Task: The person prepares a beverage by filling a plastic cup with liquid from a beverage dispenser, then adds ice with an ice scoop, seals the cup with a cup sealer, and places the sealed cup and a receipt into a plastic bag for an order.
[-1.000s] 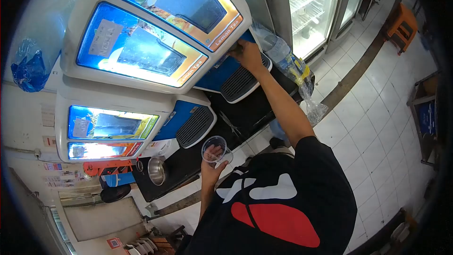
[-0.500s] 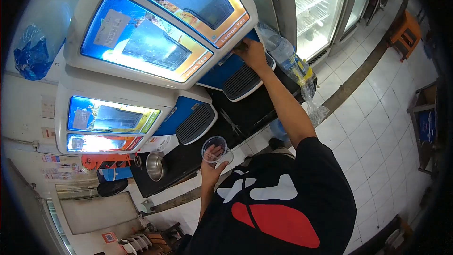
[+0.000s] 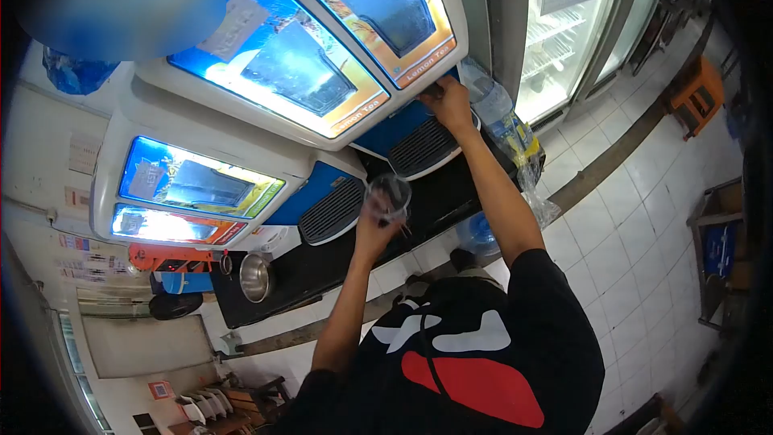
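Note:
My left hand (image 3: 375, 225) is closed around a clear plastic cup (image 3: 391, 193), slightly blurred by motion. The cup is in front of the drip trays, over the black counter. Up at the lit drink dispenser (image 3: 318, 125) marked Lemon Tea, my right hand (image 3: 451, 105) reaches under the front panel with its fingers curled. Its fingertips are partly hidden in shadow, and what they grip cannot be made out. Below that hand lies a grey slatted drip tray (image 3: 423, 147). A second dispenser (image 3: 193, 185) stands to the left, with its own drip tray (image 3: 332, 208).
A metal bowl (image 3: 256, 278) sits at the left end of the black counter (image 3: 302, 274). Wrapped plastic bottles (image 3: 503, 117) stand right of the dispenser, near a glass-door fridge (image 3: 555, 40). A blue water jug (image 3: 481, 234) is below the counter; an orange stool (image 3: 694, 97) stands farther right.
My left hand has moved up and forward with the cup, toward the drip trays. My right hand stays under the dispenser panel. The view has shifted slightly, and a blue blur now shows at upper left.

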Tool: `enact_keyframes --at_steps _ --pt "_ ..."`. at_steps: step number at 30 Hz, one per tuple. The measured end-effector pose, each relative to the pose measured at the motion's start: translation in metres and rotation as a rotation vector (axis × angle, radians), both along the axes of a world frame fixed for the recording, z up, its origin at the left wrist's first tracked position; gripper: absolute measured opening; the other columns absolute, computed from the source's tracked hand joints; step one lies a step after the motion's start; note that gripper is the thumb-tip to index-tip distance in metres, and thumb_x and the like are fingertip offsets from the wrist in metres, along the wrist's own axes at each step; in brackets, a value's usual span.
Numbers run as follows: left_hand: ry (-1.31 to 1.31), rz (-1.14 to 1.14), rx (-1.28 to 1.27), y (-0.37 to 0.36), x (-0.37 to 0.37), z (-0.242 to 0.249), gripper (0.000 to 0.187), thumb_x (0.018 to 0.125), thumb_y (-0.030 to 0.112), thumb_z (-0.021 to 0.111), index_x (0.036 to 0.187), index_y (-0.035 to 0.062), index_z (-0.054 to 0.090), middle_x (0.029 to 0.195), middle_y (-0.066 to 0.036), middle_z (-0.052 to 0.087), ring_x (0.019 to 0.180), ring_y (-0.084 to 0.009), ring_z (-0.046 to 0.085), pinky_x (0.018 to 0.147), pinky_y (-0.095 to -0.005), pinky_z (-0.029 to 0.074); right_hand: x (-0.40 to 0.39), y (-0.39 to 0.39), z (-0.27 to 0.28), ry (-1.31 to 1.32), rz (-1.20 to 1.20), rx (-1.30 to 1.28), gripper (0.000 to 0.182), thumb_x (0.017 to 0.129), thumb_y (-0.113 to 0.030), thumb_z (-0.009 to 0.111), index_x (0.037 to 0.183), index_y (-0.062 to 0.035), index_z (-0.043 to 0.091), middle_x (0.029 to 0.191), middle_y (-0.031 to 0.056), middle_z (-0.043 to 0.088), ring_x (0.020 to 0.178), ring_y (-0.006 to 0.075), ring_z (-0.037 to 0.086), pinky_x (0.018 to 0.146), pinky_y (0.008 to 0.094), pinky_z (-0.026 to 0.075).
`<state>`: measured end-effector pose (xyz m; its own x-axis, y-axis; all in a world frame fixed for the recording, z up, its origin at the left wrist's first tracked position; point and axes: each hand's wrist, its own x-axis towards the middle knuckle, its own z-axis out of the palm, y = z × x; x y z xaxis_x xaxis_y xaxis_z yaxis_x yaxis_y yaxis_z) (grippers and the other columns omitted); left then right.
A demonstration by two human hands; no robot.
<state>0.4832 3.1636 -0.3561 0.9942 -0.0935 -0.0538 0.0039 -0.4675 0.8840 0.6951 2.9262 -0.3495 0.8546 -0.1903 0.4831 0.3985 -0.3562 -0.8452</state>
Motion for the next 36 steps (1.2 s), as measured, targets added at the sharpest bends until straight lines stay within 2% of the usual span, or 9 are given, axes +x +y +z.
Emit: enact_keyframes --at_steps 2,5,7,12,15,18,22,26,36 --pt "-0.212 0.047 -0.084 -0.018 0.045 -0.015 0.064 0.07 0.01 0.08 0.125 0.0001 0.05 0.12 -0.016 0.06 0.112 -0.0245 0.058 0.093 -0.0334 0.047 -0.003 0.0 0.001 0.019 0.006 0.014 0.037 0.065 -0.016 0.083 0.094 0.0007 0.067 0.089 0.0195 0.065 0.087 0.0352 0.065 0.076 0.0393 0.051" --pt "-0.104 0.17 -0.223 -0.044 0.088 -0.019 0.066 0.069 0.013 0.082 0.126 -0.0002 0.051 0.119 -0.016 0.061 0.111 -0.0251 0.059 0.094 -0.0341 0.047 -0.003 -0.002 0.002 0.037 0.054 0.051 0.037 0.064 -0.015 0.083 0.094 0.0013 0.067 0.091 0.0203 0.065 0.087 0.0348 0.065 0.077 0.0393 0.051" --pt "-0.103 0.133 -0.075 -0.048 0.114 -0.042 0.068 0.068 0.012 0.082 0.127 0.0003 0.05 0.12 -0.016 0.06 0.113 -0.0255 0.058 0.095 -0.0341 0.047 0.001 -0.008 -0.003 0.061 0.099 0.028 0.038 0.064 -0.015 0.083 0.094 0.0017 0.067 0.093 0.0207 0.065 0.087 0.0347 0.065 0.077 0.0391 0.051" --pt "-0.195 0.13 -0.077 -0.08 0.156 -0.048 0.072 0.067 0.014 0.084 0.128 0.0012 0.049 0.121 -0.015 0.061 0.113 -0.0252 0.059 0.097 -0.0342 0.047 -0.018 -0.046 0.021 0.012 0.131 -0.4 0.045 0.063 -0.017 0.083 0.103 -0.0035 0.067 0.099 0.0201 0.063 0.092 0.0387 0.061 0.081 0.041 0.05" --pt "-0.234 0.09 -0.133 -0.096 0.157 -0.037 0.074 0.065 0.016 0.085 0.128 0.0015 0.048 0.121 -0.015 0.061 0.113 -0.0266 0.059 0.098 -0.035 0.047 -0.031 -0.064 0.048 0.09 0.2 -0.642 0.05 0.064 -0.016 0.082 0.11 -0.0075 0.065 0.105 0.0165 0.062 0.098 0.0366 0.059 0.089 0.0434 0.047" --pt "-0.223 0.064 -0.16 -0.104 0.152 -0.031 0.073 0.065 0.017 0.085 0.127 0.0009 0.049 0.122 -0.015 0.06 0.115 -0.0291 0.058 0.098 -0.0355 0.046 -0.038 -0.076 0.066 -0.031 0.172 -0.899 0.051 0.065 -0.01 0.079 0.114 -0.0087 0.065 0.105 0.0144 0.063 0.101 0.0341 0.057 0.097 0.0483 0.04" --pt "-0.27 0.06 -0.213 -0.116 0.142 -0.039 0.075 0.066 0.018 0.085 0.129 0.0035 0.048 0.12 -0.013 0.059 0.112 -0.0253 0.058 0.095 -0.0353 0.047 -0.055 -0.078 0.099 -0.01 0.144 -1.077 0.049 0.067 -0.009 0.077 0.115 -0.0108 0.064 0.105 0.0112 0.06 0.103 0.0309 0.056 0.104 0.0562 0.032" --pt "-0.179 0.034 -0.233 -0.12 0.12 -0.012 0.074 0.066 0.017 0.085 0.129 0.004 0.048 0.121 -0.014 0.059 0.112 -0.0264 0.059 0.095 -0.0356 0.047 -0.07 -0.079 0.125 -0.071 0.132 -1.218 0.05 0.069 -0.013 0.076 0.117 -0.0151 0.062 0.103 0.0074 0.056 0.107 0.0263 0.053 0.107 0.0573 0.028" --pt "-0.24 0.034 -0.283 -0.115 0.08 0.022 0.073 0.062 0.015 0.085 0.126 0.0023 0.051 0.117 -0.016 0.062 0.109 -0.0287 0.061 0.093 -0.036 0.048 -0.119 -0.067 0.203 -0.243 0.133 -1.408 0.048 0.073 -0.003 0.068 0.119 -0.0138 0.059 0.108 0.0099 0.053 0.106 0.0268 0.052 0.109 0.0569 0.027"
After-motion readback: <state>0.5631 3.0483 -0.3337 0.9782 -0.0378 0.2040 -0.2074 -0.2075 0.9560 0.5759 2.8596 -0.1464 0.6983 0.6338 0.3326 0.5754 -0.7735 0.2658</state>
